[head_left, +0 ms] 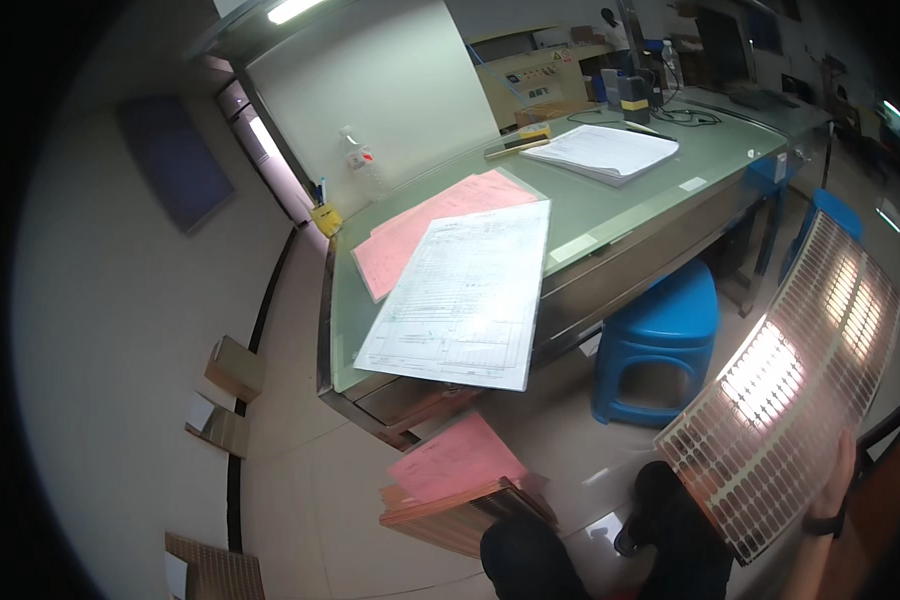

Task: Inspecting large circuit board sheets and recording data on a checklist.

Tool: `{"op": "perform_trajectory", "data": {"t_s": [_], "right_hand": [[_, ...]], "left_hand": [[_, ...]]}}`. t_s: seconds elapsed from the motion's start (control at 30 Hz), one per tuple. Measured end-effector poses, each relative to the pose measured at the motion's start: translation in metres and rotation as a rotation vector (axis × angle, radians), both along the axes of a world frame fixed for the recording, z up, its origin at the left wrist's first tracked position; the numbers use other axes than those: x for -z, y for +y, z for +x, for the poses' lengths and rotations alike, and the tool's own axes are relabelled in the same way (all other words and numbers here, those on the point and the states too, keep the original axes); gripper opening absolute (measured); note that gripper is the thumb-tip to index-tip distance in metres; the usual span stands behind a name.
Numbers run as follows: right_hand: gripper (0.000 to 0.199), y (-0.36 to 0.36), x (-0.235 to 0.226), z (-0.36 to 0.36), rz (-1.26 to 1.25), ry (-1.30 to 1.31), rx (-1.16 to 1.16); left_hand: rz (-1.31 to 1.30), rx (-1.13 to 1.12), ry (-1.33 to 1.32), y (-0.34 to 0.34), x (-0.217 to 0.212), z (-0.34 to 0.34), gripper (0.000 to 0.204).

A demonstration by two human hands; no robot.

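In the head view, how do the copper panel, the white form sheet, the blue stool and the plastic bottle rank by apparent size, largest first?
1. Copper panel and white form sheet: these look alike, and the panel is nearer the camera, so I do not rank them.
2. Blue stool.
3. Plastic bottle.

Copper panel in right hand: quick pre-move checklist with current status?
1. Grip: right hand holds the perforated copper panel by its lower right edge only; not ok for a firm hold, a single-edge grip.
2. Left hand: not in view; cannot tell whether it supports the panel.
3. Panel attitude: tilted, glare across its face; surface state cannot tell.
4. Path below: blue stool beside the panel's lower left edge; clearance cannot tell.
5. Stack of panels near the knees, pink sheet on top: ok, lying flat.
6. Desk: covered with white form and pink papers; not ok as free space.
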State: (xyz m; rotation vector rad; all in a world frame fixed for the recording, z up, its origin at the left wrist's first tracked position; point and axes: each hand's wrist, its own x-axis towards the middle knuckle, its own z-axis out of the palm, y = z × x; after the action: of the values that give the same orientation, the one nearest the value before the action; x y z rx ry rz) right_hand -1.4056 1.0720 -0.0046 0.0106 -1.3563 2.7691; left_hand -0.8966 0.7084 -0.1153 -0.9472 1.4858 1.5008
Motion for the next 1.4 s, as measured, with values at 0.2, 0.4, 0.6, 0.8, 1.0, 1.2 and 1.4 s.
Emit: {"op": "perform_trajectory", "data": {"t_s": [0.2, 0.4, 0.6, 0.8, 1.0, 1.2, 1.4], "right_hand": [[0.037, -0.001, 0.001, 0.001, -0.016, -0.008, 0.046], [0.03, 0.008, 0.004, 0.005, 0.013, 0.0, 0.002], [0.025, -0.022, 0.007, 0.014, 0.11, -0.187, 0.267], [0.025, -0.047, -0.022, 0.04, -0.039, -0.087, 0.039], [0.03, -0.072, 0.009, 0.072, -0.179, -0.149, -0.136], [0.034, -0.071, 0.015, 0.106, -0.13, -0.232, -0.336], [0.028, 0.026, 0.016, 0.054, -0.164, -0.054, -0.027]], "left_hand": [[0.035, 0.033, 0.019, -0.005, -0.032, -0.012, 0.026], [0.078, 0.081, 0.064, -0.009, -0.061, -0.036, 0.026], [0.235, 0.25, 0.085, -0.007, -0.077, -0.085, 0.026], [0.362, 0.232, 0.209, -0.006, -0.099, -0.119, 0.025], [0.406, -0.466, 0.93, 0.033, -0.08, -0.24, 0.061], [0.561, -0.967, 1.03, 0.072, -0.072, -0.28, 0.046], [0.298, -1.038, 1.054, 0.033, -0.066, -0.257, 0.036]]}}
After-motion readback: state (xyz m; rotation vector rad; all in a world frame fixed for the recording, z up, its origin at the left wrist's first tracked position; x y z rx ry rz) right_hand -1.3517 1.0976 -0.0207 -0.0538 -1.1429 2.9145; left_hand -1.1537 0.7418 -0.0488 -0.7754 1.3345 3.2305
